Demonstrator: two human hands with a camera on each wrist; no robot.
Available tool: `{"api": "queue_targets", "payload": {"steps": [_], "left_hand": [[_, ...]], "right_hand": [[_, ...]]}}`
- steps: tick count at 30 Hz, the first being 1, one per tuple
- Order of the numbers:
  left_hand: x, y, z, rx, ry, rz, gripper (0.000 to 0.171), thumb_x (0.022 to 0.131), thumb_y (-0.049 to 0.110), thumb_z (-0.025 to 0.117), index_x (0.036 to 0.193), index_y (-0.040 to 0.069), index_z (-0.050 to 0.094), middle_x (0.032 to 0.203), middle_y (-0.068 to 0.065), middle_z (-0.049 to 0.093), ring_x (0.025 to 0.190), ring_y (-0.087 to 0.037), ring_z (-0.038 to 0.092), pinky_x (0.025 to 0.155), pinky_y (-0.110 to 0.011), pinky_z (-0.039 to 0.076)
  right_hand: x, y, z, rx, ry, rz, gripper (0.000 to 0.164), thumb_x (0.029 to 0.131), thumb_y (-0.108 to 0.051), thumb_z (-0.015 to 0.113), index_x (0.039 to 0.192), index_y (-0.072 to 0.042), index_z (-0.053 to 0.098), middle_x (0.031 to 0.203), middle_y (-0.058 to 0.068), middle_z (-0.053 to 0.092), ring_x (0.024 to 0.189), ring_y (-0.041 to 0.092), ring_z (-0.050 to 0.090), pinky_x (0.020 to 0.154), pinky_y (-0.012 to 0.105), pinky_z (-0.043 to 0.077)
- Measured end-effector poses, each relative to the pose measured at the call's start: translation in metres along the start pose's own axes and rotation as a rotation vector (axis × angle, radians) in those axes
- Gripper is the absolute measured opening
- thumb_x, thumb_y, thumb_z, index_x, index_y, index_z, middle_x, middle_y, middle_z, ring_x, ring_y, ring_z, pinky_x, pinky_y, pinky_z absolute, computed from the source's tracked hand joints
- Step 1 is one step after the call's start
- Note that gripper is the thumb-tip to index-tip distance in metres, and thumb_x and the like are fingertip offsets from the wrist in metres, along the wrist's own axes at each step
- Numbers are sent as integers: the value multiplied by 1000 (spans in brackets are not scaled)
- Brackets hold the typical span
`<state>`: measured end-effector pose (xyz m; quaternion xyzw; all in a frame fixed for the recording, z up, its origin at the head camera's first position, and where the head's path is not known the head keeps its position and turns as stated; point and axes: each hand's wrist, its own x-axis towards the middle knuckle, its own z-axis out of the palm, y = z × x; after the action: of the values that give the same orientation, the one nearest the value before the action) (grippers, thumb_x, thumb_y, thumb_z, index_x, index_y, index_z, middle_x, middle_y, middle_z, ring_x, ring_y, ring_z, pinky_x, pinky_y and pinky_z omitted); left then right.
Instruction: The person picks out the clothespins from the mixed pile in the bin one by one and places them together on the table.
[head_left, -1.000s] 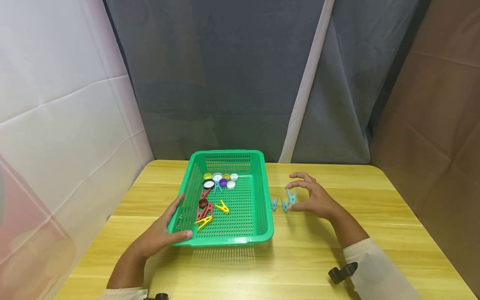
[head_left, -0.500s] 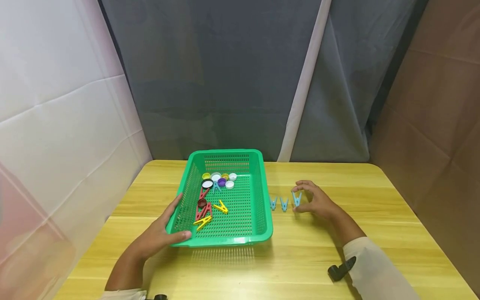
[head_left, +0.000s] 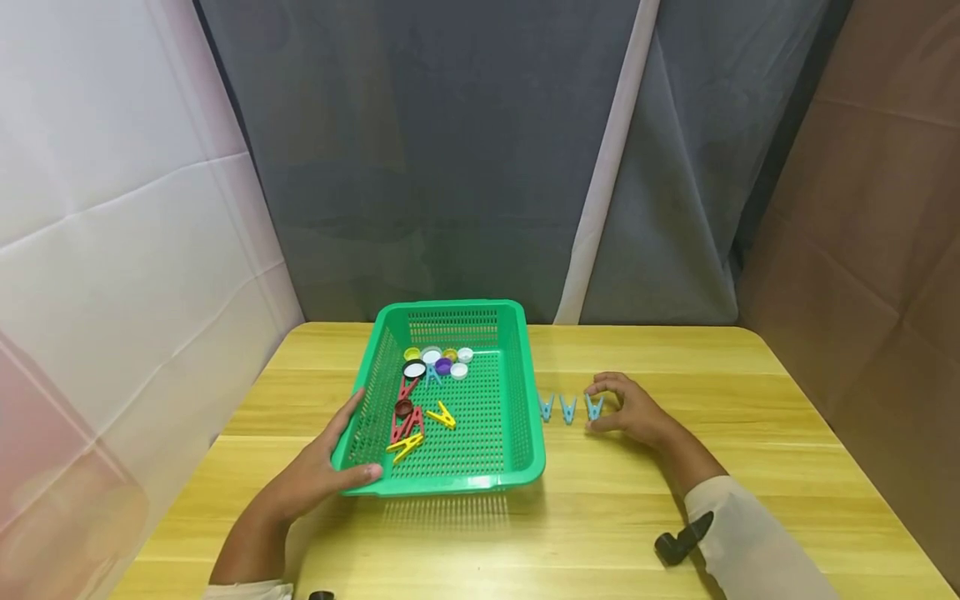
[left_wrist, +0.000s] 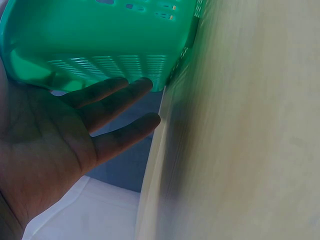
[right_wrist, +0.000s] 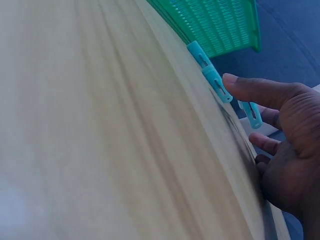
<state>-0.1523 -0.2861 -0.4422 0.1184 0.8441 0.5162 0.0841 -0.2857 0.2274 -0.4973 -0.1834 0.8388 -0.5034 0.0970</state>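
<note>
My left hand [head_left: 311,479] holds the near left corner of a green basket [head_left: 536,462], its thumb over the front rim and index finger along the left rim. Three other fingers [left_wrist: 122,137] stretch out straight beside the basket in the left wrist view. To the right of the basket, my right hand [head_left: 633,412] pinches a light blue clothespin [head_left: 594,408] between thumb and fingers, at the table surface. Two more blue clothespins, the middle one [head_left: 568,410] and one beside the basket [head_left: 547,408], form a row with it.
Inside the basket are red clothespins [head_left: 412,425], yellow clothespins [head_left: 442,415], a blue clothespin [head_left: 432,375] and several bottle caps [head_left: 444,366]. The wooden table [head_left: 600,533] ends at a grey curtain [head_left: 450,167], with cloth walls on both sides.
My right hand has carried the blue clothespin rightward from beside the middle one, then down into line with the other two. My left hand has stayed at the basket.
</note>
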Motion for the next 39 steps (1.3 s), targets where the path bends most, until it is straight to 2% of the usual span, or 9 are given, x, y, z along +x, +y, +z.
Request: {"api": "queue_targets", "payload": {"steps": [8,15,20,27,39], "left_hand": [[-1,0,-1,12,4,-10,118,96,26,82,177,32,-3,179,-35,12,153,-63,39,114,-75,42],[0,-1,-1,1,0,-2,117,96,25,81,177,32,-3,178,-35,13,152,-61,41,113,-73,43],[1,-2,0,1,2,-4,117,95,25,82,177,32,-2,178,-35,14,151,-60,42,113,-72,44],[1,-1,0,3,-4,-29,116,96,29,81,177,35,-2,179,-34,11,154,-62,38,113,-73,44],[0,0,0,-1,-4,5,116,96,28,80,177,33,-3,178,-35,14,151,-62,41,113,-75,43]], "right_hand": [[2,4,6,-79,40,-8,56,85,-15,95,133,-1,69,167,31,37,159,60,21,125,82,19],[3,3,8,-187,51,32,57,85,-19,96,135,-7,71,168,26,39,158,55,23,122,82,27],[3,1,8,-200,45,44,60,85,-21,96,137,-7,70,169,25,38,158,55,22,122,81,28],[3,1,8,-206,35,61,61,85,-21,96,138,-8,70,170,25,36,160,55,19,123,80,28],[1,-3,8,-212,30,59,62,85,-20,96,139,-7,68,170,25,36,159,55,20,122,81,29]]}}
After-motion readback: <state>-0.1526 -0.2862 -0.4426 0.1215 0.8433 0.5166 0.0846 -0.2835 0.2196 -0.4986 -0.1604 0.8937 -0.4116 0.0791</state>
